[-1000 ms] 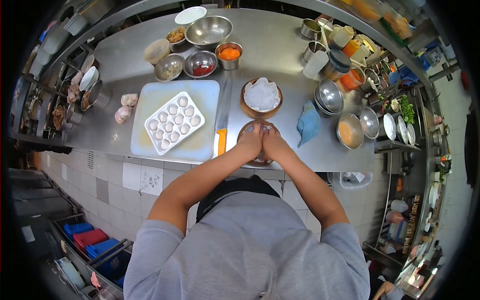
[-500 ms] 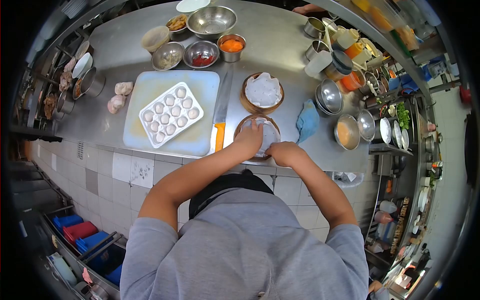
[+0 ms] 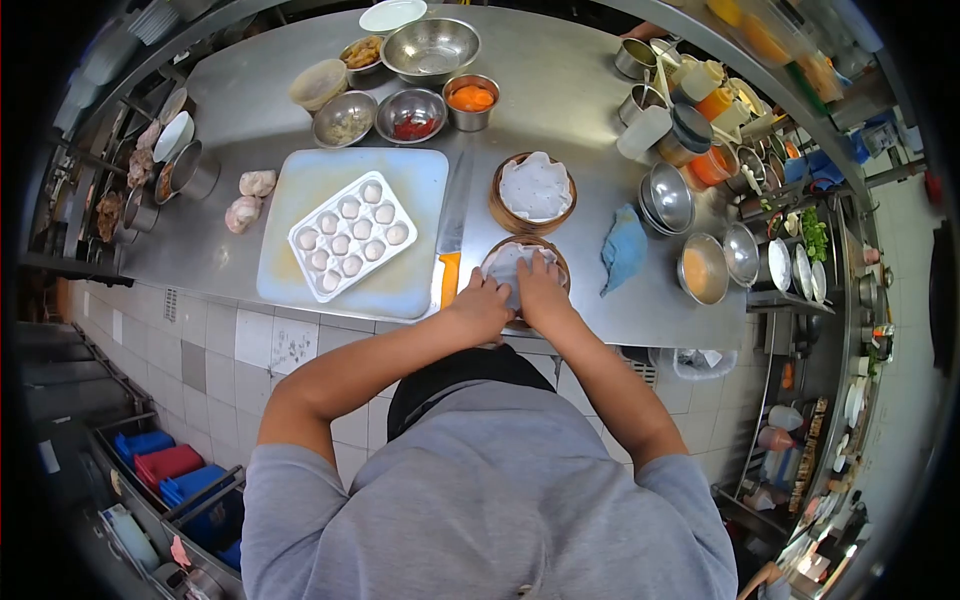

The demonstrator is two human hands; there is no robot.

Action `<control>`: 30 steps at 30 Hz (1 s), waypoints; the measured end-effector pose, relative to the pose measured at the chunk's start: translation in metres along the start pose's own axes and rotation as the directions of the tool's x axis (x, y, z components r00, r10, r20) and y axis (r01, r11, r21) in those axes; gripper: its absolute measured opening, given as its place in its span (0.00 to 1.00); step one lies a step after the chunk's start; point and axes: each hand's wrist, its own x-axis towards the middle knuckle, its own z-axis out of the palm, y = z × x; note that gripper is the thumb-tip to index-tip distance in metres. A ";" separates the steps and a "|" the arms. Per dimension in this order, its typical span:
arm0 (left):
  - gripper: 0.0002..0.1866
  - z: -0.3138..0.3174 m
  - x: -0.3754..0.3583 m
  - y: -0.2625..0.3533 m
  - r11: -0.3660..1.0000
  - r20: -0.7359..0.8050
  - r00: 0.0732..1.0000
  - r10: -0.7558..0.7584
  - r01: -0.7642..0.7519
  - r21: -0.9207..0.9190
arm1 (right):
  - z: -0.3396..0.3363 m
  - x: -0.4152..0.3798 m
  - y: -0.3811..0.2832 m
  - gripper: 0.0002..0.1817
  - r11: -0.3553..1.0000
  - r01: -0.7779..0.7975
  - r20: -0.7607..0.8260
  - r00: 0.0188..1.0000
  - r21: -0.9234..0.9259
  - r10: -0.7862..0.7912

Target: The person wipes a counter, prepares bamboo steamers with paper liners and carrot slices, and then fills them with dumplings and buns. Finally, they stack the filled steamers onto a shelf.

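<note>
Both hands are at the near bamboo steamer, which is lined with white paper. My left hand rests at the steamer's left side, fingertips on the liner. My right hand reaches over the right part, its fingers spread on the paper. Just beyond stands a second steamer with a ruffled paper liner. Left of my hands, an orange-handled knife lies beside the cutting board. On the board is a white tray of round pale balls.
Metal bowls with food stand at the back. A blue cloth lies right of the steamers, near stacked bowls and a bowl of yellowish liquid. Sauce bottles stand at the back right, meat pieces at the left.
My right hand has moved from the steamer's near right rim up onto the liner. My left hand has drawn back toward the near left rim. The view has shifted slightly.
</note>
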 end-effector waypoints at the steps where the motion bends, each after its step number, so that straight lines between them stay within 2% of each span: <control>1: 0.30 -0.004 0.000 -0.001 1.000 0.032 0.999 -0.002 0.002 -0.019 | 0.003 0.000 0.001 0.37 1.000 -0.009 0.030 1.000 0.020 0.008; 4: 0.36 0.003 0.012 -0.013 0.980 0.082 0.996 -0.023 0.039 -0.195 | -0.004 0.003 -0.001 0.37 0.999 -0.023 0.076 0.997 0.048 0.019; 7: 0.43 -0.001 0.014 -0.014 0.997 0.092 0.996 0.014 -0.007 -0.072 | -0.019 0.000 -0.006 0.35 1.000 0.020 0.061 0.998 0.025 -0.021; 10: 0.45 0.007 0.015 -0.009 0.999 0.054 0.998 0.017 -0.020 0.044 | -0.023 0.005 -0.006 0.33 0.995 0.089 0.069 0.993 0.033 -0.091; 12: 0.46 0.002 0.015 -0.007 1.000 0.086 0.996 -0.008 0.008 0.001 | -0.017 0.013 -0.001 0.31 0.989 0.140 0.109 0.983 0.051 -0.145; 15: 0.46 -0.005 0.017 -0.009 0.993 0.168 0.986 -0.010 0.029 -0.113 | -0.014 0.015 0.005 0.31 0.981 0.191 0.022 0.981 -0.029 -0.191; 18: 0.47 -0.006 0.023 -0.014 0.988 0.245 0.969 0.023 0.015 -0.152 | -0.017 0.010 0.002 0.31 0.987 0.158 0.033 0.987 0.011 -0.158; 19: 0.47 -0.004 0.025 -0.015 0.988 0.266 0.963 0.033 0.008 -0.154 | -0.015 0.006 0.003 0.31 0.986 0.163 -0.010 0.987 0.021 -0.162; 21: 0.45 0.003 0.026 -0.014 0.983 0.216 0.976 0.029 0.011 -0.181 | -0.010 -0.002 0.007 0.30 0.982 0.182 -0.093 0.980 0.042 -0.178; 25: 0.40 0.018 0.028 -0.009 0.993 0.054 0.998 -0.024 0.030 -0.112 | -0.003 -0.004 0.015 0.24 0.986 0.123 -0.084 0.990 0.113 -0.113; 27: 0.37 0.015 0.025 -0.005 0.991 0.021 0.999 -0.024 0.026 -0.128 | -0.024 -0.011 0.007 0.21 0.986 0.127 -0.096 0.989 0.111 -0.117; 28: 0.36 0.012 0.022 -0.005 0.990 0.004 0.999 -0.035 0.035 -0.133 | -0.012 -0.008 0.015 0.19 0.979 0.139 -0.058 0.990 0.148 -0.132; 29: 0.34 0.020 0.021 -0.008 0.995 -0.080 0.997 0.001 -0.009 -0.098 | 0.008 -0.004 0.027 0.18 0.970 0.153 -0.021 0.988 0.188 -0.152; 30: 0.36 0.017 0.018 -0.009 0.987 -0.063 0.998 -0.003 -0.008 -0.163 | 0.021 -0.001 0.033 0.16 0.959 0.166 0.016 0.985 0.229 -0.174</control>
